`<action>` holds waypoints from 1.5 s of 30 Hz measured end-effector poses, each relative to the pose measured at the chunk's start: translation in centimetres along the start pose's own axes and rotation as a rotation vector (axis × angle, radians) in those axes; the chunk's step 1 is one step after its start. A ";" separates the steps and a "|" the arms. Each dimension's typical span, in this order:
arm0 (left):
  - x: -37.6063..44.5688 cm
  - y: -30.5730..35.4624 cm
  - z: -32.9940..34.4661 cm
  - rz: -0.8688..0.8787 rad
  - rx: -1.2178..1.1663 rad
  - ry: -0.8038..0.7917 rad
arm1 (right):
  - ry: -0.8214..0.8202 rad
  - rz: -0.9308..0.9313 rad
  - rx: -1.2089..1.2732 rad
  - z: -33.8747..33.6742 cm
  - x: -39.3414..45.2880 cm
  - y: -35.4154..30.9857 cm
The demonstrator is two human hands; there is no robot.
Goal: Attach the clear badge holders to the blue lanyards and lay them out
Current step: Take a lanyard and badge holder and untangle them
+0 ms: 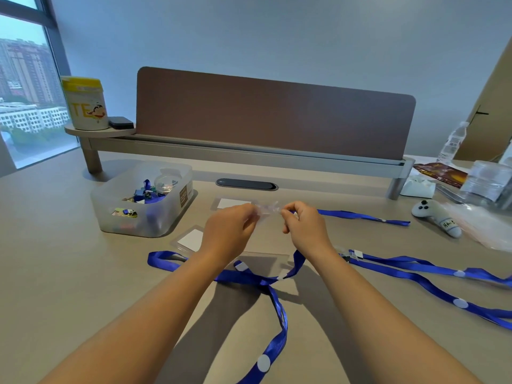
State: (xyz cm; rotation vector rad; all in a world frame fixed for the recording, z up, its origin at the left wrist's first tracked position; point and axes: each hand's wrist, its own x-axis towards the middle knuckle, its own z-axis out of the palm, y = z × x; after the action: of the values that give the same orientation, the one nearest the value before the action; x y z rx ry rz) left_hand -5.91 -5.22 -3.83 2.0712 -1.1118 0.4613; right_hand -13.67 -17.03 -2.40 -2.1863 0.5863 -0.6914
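Head view: 3 lanyards (273, 303), 2 hands (230, 231).

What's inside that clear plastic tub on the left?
The clear plastic tub holds a jumble of small colourful clips, something blue, and a small round clear container. Whatever lies beneath that pile is covered, and the frosted walls blur the rest.

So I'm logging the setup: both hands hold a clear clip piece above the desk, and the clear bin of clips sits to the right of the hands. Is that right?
One thing is wrong: the bin sits to the left of the hands, not the right, as the head view shows. The left hand and right hand do hold a clear clip piece above the desk.
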 end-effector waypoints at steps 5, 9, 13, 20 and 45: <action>0.7 0.8 0.7 0.209 0.206 0.131 | 0.005 -0.032 -0.260 -0.3 0.3 0.9; 1.0 0.9 1.7 0.271 0.295 0.083 | -0.020 -0.056 -0.347 -0.6 0.7 1.6; 1.2 0.4 2.8 0.247 0.255 0.051 | -0.056 -0.125 -0.496 -0.7 0.9 2.4; 1.5 -0.3 3.5 -0.148 -0.071 -0.019 | -0.114 -0.102 -0.342 -0.1 1.6 2.9; -2.1 -1.9 -1.3 -0.170 -0.060 0.067 | -0.490 0.091 -0.380 4.3 -2.0 2.7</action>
State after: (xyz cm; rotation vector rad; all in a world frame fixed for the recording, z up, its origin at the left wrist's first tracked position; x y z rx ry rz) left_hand -5.45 -2.33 -5.04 2.0613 -0.8911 0.4054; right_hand -12.95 -15.28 -7.49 -2.5352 0.5828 0.0231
